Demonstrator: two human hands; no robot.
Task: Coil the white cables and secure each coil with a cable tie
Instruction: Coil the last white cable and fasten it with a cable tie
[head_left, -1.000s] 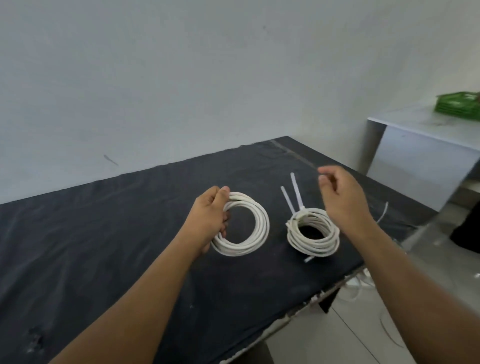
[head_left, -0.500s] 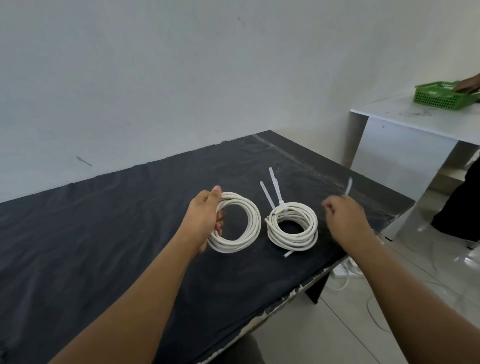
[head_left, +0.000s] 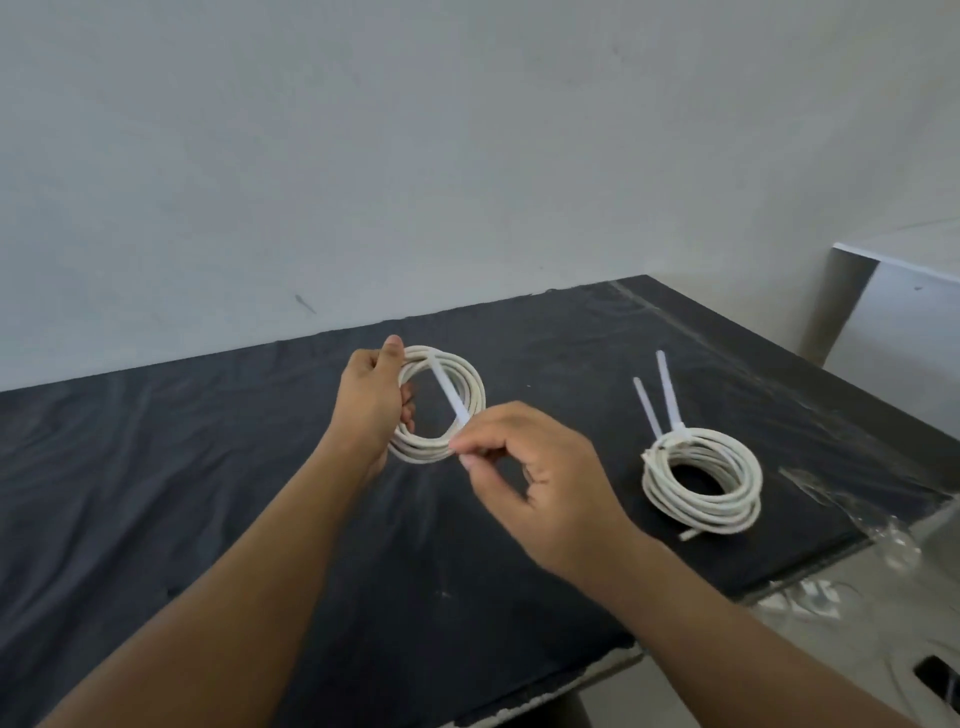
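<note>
A: From the head camera, where is the coil being worked on?

B: The loose cable coil is left of centre, above the black cloth that covers the table. The left hand grips its left side. The thumb lies over the top strands, and the other fingers curl through the hole.

A: Is it resting on the cloth?

B: I cannot tell. Its lower edge is close to the cloth, and the coil is tilted up to face the camera.

A: And the right hand?

B: The right hand is in front of the coil, at its lower right edge. Thumb and forefinger pinch the near end of 1 cable tie, and the other fingers curl loosely toward the palm. The tie runs as a straight white strip up and to the left across the coil's opening. Its far tip reaches the top strands.

A: Is it wrapped round the strands?

B: It shows in front of the top strands. Beyond that I cannot tell.

A: The other cable?

B: The second coil lies flat on the cloth, well apart to the right and near the table's right edge. 2 tie tails stick up from its far rim in a narrow V. A short cable end pokes out at its near side.

A: Anything else?

B: A pale wall behind, a white table at the far right, and a pale floor past the corner.
</note>
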